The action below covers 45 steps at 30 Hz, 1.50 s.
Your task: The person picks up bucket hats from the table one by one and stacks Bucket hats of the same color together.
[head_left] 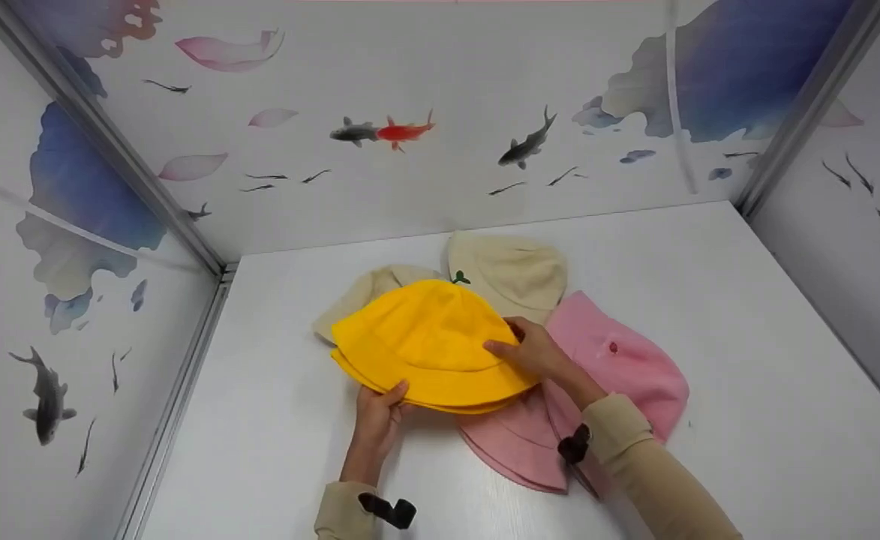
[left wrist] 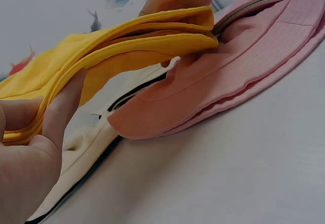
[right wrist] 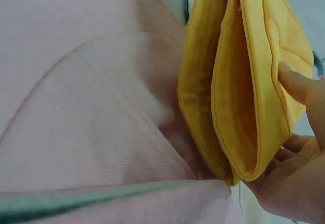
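A yellow bucket hat [head_left: 432, 330] is held flattened over the other hats, its brim edges lying in layers in the left wrist view. My left hand [head_left: 378, 424] pinches the front of the brim, thumb on the near side. At the right end, my right hand [head_left: 536, 351] grips the hat, thumb in front and the other fingers behind it. Under and right of it lie pink hats, one lighter pink hat [head_left: 518, 442] in front and one with a small red mark [head_left: 614, 347] farther right. In the right wrist view the yellow brim [right wrist: 236, 107] gapes open.
Behind the yellow hat lie a cream hat [head_left: 522, 266] and another cream hat [head_left: 342, 304], partly covered. They all rest on a white table [head_left: 259, 420]. Printed panels [head_left: 455, 75] with fish and petals stand at the back and both sides.
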Tool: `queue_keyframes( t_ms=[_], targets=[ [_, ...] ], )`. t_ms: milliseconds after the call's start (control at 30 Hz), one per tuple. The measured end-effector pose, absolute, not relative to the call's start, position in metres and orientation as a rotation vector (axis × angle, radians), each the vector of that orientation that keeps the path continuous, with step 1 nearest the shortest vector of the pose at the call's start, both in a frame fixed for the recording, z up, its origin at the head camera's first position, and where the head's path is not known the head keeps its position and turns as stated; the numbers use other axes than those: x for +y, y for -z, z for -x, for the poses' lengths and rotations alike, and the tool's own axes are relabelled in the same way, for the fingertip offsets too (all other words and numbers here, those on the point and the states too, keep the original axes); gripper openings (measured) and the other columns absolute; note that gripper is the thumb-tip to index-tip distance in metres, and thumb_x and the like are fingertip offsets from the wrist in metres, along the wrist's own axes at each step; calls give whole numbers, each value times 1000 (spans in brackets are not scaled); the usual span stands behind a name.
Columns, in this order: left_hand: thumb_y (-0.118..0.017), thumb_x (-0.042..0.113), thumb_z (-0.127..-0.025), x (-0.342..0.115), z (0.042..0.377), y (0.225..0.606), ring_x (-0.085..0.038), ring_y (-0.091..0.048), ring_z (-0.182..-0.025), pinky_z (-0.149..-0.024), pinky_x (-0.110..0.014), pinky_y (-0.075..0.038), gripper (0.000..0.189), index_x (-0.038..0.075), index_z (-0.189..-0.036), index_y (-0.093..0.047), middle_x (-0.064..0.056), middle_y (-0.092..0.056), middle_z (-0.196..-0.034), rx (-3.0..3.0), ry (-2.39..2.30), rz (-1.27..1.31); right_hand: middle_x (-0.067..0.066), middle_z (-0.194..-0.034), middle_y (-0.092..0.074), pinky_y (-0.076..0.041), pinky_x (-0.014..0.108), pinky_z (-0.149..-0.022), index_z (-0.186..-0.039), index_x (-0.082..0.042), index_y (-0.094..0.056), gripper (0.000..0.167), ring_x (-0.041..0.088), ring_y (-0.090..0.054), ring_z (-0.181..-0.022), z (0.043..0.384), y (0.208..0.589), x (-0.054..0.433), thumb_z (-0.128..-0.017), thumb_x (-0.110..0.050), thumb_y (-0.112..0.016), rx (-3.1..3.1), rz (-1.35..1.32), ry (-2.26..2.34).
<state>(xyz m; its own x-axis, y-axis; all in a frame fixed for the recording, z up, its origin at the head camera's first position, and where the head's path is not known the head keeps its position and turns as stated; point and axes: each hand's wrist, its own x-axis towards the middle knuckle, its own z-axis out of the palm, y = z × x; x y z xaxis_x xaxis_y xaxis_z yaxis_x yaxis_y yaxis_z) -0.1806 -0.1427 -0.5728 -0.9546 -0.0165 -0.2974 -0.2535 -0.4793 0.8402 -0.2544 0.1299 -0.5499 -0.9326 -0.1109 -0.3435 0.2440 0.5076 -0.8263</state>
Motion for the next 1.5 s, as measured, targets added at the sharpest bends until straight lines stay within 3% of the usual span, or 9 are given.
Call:
queue_keyframes(
  t_ms=[100, 200, 333, 467, 567, 800, 1100, 1333, 1500],
  targets=[
    [-60, -2, -97, -140, 181, 568, -12, -61, -79, -68, -22, -58, 38, 5, -128, -39, -1, -57, -101, 1471, -2576, 306, 11, -147, -52, -39, 49, -117, -150, -12, -43, 95, 28, -52, -124, 256, 548, 140, -77, -66, -74, 2301, -85, 1431],
    [-58, -3, -98, -137, 182, 565, -12, -67, -85, -74, -26, -61, 33, 6, -125, -41, -2, -58, -103, 1415, -2605, 240, 9, -138, -57, -41, 46, -116, -147, -14, -45, 94, 26, -55, -118, 257, 546, 147, -76, -69, -73, 2181, -17, 1512],
    [-55, -5, -99, -134, 182, 562, -16, -72, -93, -80, -34, -62, 31, 7, -125, -42, -2, -60, -105, 1334, -2636, 180, 7, -117, -66, -54, 35, -100, -138, -15, -52, 72, 23, -65, -101, 258, 544, 155, -85, -61, -70, 2010, 104, 1633],
    [-55, -5, -99, -132, 183, 558, -16, -71, -96, -83, -35, -61, 35, 10, -127, -39, -1, -61, -108, 1292, -2624, 133, 7, -106, -68, -59, 31, -87, -131, -12, -55, 55, 22, -68, -90, 257, 540, 161, -92, -47, -69, 1866, 182, 1693],
    [-55, -4, -99, -131, 184, 555, -16, -71, -99, -85, -36, -61, 39, 11, -131, -38, -1, -61, -112, 1280, -2619, 103, 8, -107, -69, -59, 32, -88, -132, -11, -54, 55, 22, -68, -90, 256, 535, 164, -91, -42, -72, 1817, 197, 1716],
    [-55, -2, -99, -127, 191, 551, -16, -68, -102, -88, -35, -60, 44, 11, -136, -35, -2, -57, -117, 1344, -2611, 80, 11, -119, -65, -59, 34, -90, -143, -19, -50, 72, 26, -69, -95, 253, 520, 167, -83, -44, -79, 1972, 145, 1776],
    [-69, 12, -95, -119, 197, 556, -15, -67, -103, -92, -35, -59, 62, 6, -145, -33, -5, -57, -125, 1538, -2486, 146, 8, -106, -69, -61, 34, -82, -136, -10, -59, 49, 25, -72, -84, 247, 502, 183, -94, -31, -71, 2134, 382, 1868],
    [-61, 12, -100, -118, 197, 562, -20, -69, -111, -100, -45, -54, 72, 12, -158, -20, -14, -60, -135, 1595, -2436, 137, 3, -94, -70, -62, 33, -75, -126, 4, -61, 29, 19, -72, -76, 245, 490, 205, -99, -7, -60, 2096, 620, 2039],
    [-62, 15, -100, -116, 197, 569, -32, -62, -125, -99, -45, -55, 73, 11, -159, -20, -25, -49, -148, 1707, -2340, 121, 3, -96, -71, -62, 33, -74, -127, 5, -61, 30, 19, -72, -76, 245, 476, 218, -99, -6, -60, 2133, 588, 2072]
  ],
)
